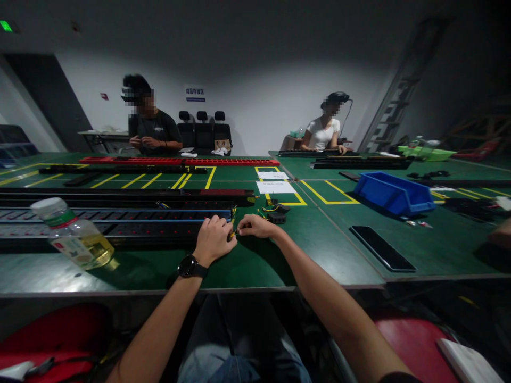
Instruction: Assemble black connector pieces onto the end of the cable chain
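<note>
Both hands meet at the right end of the long power strip (120, 221) on the green tabletop (255, 266). The left hand (213, 239) is curled shut over the strip's end; the right hand (255, 226), at its 3 o'clock, pinches thin yellow wires (233, 232) between fingertips. A loose black part (277, 217) lies at 1 o'clock. The bottle (72, 234), tilted at 9 o'clock, could likely roll and spill if the strip is shoved sideways.
</note>
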The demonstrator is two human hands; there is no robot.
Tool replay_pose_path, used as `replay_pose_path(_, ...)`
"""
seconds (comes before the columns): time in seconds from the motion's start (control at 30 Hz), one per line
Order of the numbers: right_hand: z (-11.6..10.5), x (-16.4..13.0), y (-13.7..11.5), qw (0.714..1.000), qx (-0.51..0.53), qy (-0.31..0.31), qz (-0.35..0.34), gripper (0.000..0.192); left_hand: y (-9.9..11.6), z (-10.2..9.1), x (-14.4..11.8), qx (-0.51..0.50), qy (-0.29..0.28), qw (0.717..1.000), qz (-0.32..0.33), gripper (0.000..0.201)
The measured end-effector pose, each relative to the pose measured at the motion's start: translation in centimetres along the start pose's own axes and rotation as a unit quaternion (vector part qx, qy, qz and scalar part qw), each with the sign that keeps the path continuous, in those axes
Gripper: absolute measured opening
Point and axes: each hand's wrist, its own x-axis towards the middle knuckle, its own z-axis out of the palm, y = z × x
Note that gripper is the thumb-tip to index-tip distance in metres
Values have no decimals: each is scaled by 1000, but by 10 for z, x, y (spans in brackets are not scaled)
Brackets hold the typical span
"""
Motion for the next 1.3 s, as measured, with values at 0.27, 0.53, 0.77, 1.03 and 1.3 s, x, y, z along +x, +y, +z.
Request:
replay_pose_path(0.27,5,-1,-11,999,-35,11,17,12,1,-1,1,6,-11,1000,16,10)
replay_pose_path(0.53,1,-1,-8,999,25,28,23,12,0,-2,1,15,-14,999,25,16)
replay_pose_path(0.77,-4,-2,1,992,122,17,35,30,0,-2,3,2,-8,1000,14,16)
replay_pose_path(1.03,3,2,-2,997,59,39,31,10,0,2,3,46,-10,999,25,22)
replay_pose_path(1.3,7,3,-6,996,0,80,28,11,-2,2,4,78,-20,996,42,23)
